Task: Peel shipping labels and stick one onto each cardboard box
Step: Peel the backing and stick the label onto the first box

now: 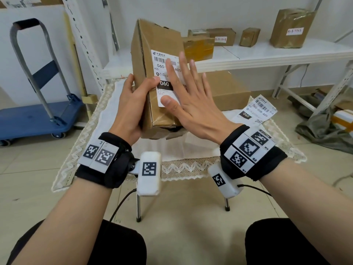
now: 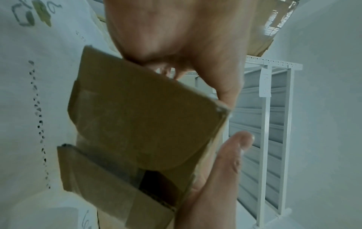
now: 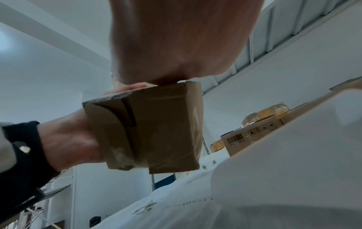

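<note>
So the left hand has its grip wrapped round the lower edge of a tall cardboard box, held up tilted above the cloth-covered bench. Right hand is spread flat, fingers straight, pressing the shipping label onto the box face. More labels lie on the bench to the right, beside another box.

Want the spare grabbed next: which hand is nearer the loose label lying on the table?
Right. The right hand is beside the loose label; the left hand grips the box farther away.
</note>
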Demonstrator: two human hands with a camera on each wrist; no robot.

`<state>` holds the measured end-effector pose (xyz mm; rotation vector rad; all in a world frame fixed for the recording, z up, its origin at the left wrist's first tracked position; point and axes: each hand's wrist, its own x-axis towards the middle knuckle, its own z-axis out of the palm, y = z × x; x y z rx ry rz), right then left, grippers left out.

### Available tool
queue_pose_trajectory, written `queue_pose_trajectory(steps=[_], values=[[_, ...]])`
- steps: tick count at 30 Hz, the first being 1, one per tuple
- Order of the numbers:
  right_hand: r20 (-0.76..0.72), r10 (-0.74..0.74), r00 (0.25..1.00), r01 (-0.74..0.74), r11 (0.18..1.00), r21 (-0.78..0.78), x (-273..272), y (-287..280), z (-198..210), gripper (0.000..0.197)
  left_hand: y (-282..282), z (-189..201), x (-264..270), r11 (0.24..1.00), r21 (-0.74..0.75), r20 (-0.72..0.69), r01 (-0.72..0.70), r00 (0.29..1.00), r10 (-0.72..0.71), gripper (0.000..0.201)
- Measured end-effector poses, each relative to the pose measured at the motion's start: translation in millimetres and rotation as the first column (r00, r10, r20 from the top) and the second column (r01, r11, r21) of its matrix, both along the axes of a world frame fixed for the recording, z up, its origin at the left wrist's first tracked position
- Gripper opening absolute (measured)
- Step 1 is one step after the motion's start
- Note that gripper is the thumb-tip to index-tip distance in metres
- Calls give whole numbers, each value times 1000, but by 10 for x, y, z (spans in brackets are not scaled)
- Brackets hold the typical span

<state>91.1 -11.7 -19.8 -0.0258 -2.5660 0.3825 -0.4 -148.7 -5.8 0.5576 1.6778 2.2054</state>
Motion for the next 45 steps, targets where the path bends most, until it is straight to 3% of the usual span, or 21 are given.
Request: queue_pose_trajectory(steps=[4,8,15,20,24,27,31,36,40,45], values=[[56,35,998,-35,999,-2,8,-6,-31,76,-21,-8,-17,999,20,15,-43,999,42,61],[81,72,994,-74,997,19,26,-4,-60,82,-31,6,-48,995,42,18,-87,996,86,62],[-55,-20,998,13,992,-124,32,205,157,80,-28,-6,-9,1000,12,3,-5,1000,5,63],[-71,-64,995,55,990,-129,32,249,204,86,26,-24,62,979,-91,-65,185,979,-191,51],[-47,-74,996,70,994,-88,23,247,181,87,53,-18,89,968,-74,-77,238,967,-244,67],[-8,-62,998,61,996,-62,31,218,109,78,34,-10,65,982,-19,-48,189,981,-189,82],[41,-15,999,15,1000,-6,44,123,2,77,-21,-24,9,994,22,-17,109,994,-108,58],[91,49,995,-50,999,10,64,57,-81,79,-76,-12,-23,997,49,3,61,998,-61,43],[84,81,993,-78,996,-29,64,74,-48,82,-107,21,-52,997,58,26,54,998,-55,68],[-45,-22,999,13,979,-205,49,221,172,90,-82,26,-39,998,41,-20,37,999,-37,81]])
